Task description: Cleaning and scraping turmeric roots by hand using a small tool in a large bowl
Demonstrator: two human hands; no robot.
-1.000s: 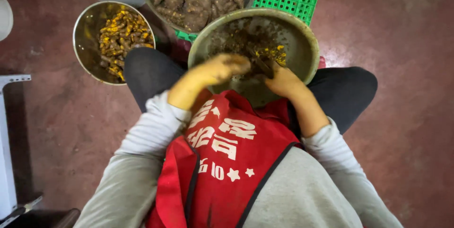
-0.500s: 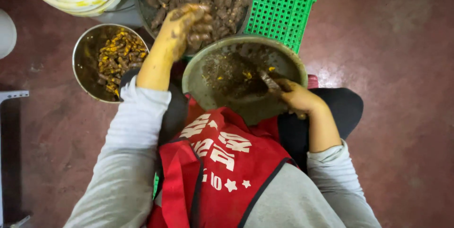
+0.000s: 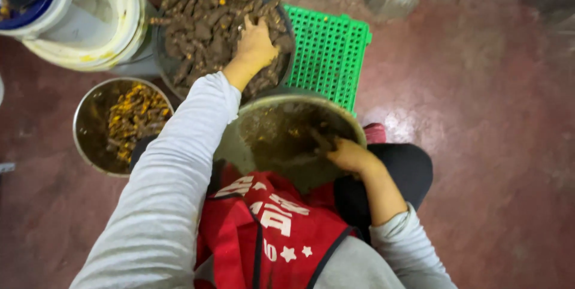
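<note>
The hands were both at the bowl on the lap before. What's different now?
The left hand left the lap bowl and reached forward into the big bowl of brown roots, where it now rests on the pile; whether it has grasped one is unclear. The right hand stayed at the lap bowl's rim, holding a dark tool. The bowl of yellow pieces and green crate have not moved.

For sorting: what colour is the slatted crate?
Bright green crate, seen in the head view.

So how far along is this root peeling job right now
Done: a steel bowl on the floor holds a modest pile of yellow peeled pieces. In hand: the left hand reaches into the basin of brown unpeeled roots, while the right hand rests in the lap bowl. Left: that basin looks heaped full, so most remains.
</note>
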